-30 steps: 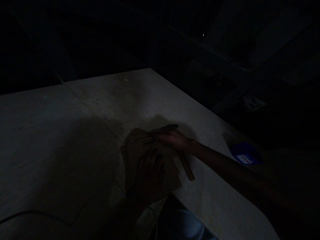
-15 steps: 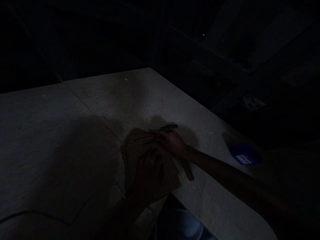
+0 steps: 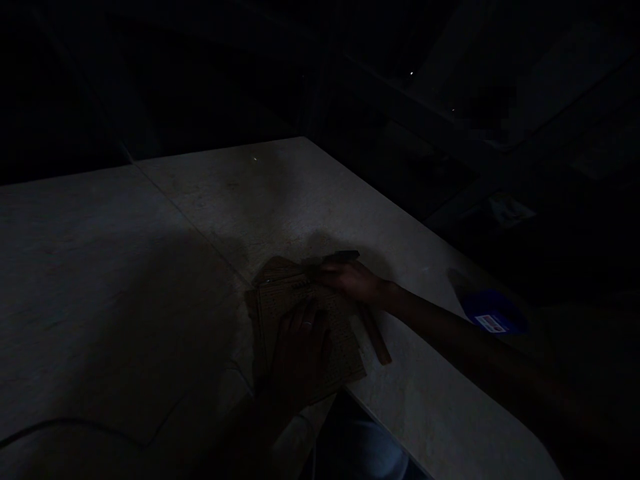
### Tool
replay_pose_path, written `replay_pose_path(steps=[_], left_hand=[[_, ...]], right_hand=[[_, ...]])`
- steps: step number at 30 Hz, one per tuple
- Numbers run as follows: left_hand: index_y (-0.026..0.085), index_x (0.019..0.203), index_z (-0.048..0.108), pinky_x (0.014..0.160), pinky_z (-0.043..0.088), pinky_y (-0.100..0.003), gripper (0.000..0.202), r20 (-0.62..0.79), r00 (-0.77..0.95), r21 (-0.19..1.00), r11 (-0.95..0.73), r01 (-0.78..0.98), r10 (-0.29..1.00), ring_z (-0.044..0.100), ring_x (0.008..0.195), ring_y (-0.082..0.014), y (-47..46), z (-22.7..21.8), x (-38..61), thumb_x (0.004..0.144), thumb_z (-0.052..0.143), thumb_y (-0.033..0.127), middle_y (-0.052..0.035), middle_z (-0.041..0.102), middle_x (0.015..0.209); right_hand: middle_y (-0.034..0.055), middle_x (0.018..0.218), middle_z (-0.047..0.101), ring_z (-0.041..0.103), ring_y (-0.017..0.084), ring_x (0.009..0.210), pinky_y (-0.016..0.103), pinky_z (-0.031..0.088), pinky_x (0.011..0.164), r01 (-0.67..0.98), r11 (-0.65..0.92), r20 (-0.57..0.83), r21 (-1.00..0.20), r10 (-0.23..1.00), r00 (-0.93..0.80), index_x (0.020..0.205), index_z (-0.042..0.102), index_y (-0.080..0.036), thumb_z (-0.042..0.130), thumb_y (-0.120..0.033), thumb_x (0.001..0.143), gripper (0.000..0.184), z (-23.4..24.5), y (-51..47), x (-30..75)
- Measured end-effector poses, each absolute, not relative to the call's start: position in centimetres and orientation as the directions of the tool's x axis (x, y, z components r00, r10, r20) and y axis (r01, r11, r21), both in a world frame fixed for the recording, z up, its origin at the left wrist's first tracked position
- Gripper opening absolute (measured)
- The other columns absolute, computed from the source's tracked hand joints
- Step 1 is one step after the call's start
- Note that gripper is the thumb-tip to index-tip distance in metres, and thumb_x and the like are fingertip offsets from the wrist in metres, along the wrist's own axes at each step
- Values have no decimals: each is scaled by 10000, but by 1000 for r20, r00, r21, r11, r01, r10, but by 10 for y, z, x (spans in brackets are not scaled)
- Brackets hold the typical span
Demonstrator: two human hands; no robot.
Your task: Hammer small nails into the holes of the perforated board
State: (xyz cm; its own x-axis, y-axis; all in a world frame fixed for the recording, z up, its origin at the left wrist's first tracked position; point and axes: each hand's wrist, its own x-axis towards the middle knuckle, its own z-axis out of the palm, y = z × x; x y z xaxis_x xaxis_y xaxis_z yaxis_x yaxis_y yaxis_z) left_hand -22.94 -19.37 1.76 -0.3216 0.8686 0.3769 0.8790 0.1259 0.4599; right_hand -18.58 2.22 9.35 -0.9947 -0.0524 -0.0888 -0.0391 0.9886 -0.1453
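Note:
The scene is very dark. A stack of brown, printed-looking sheets (image 3: 345, 353) lies near the table's edge, with uneven edges and a dark coil-like mark near its top. My left hand (image 3: 303, 340), with a ring on one finger, rests flat on the sheets, fingers stretched forward. At the stack's top right, my right hand (image 3: 345, 277) has its fingers curled together; what they grip is too dark to make out. Just beyond its knuckles shows a dark, narrow bar (image 3: 345, 255). A brown wooden stick or handle (image 3: 377, 340) extends from beneath this hand, right of the sheets.
The pale table (image 3: 200, 193) has a seam running diagonally across it. A blue container (image 3: 495, 310) with a white label stands at the right edge. A dark cable (image 3: 75, 421) curves across the lower left. Beyond the table, dark beams are faintly visible.
The view has shifted slightly. My right hand's fingers have turned a little at the stack's top edge, looking flatter. My left hand stays on the sheets.

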Motion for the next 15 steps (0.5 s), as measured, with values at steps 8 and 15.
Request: replay_pose_path(steps=[8, 15], left_hand=[[189, 1220, 666, 1056, 405, -516, 293, 343, -326, 482, 132, 866, 881, 500, 1339, -326, -193, 21, -229, 970, 523, 244, -130, 584, 1444], [180, 1253, 649, 1073, 404, -520, 322, 360, -311, 482, 110, 869, 880, 487, 1358, -329, -193, 19, -230, 966, 520, 246, -140, 582, 1446]], right_hand=[[73, 1097, 758, 718, 188, 986, 301, 556, 848, -158, 949, 37, -274, -154, -987, 1067, 760, -206, 579, -119, 980, 219, 84, 36, -184], [124, 1162, 733, 699, 251, 1048, 380, 561, 880, 70, 956, 40, -284, 85, -996, 1242, 692, -196, 718, -286, 927, 329, 76, 29, -183]])
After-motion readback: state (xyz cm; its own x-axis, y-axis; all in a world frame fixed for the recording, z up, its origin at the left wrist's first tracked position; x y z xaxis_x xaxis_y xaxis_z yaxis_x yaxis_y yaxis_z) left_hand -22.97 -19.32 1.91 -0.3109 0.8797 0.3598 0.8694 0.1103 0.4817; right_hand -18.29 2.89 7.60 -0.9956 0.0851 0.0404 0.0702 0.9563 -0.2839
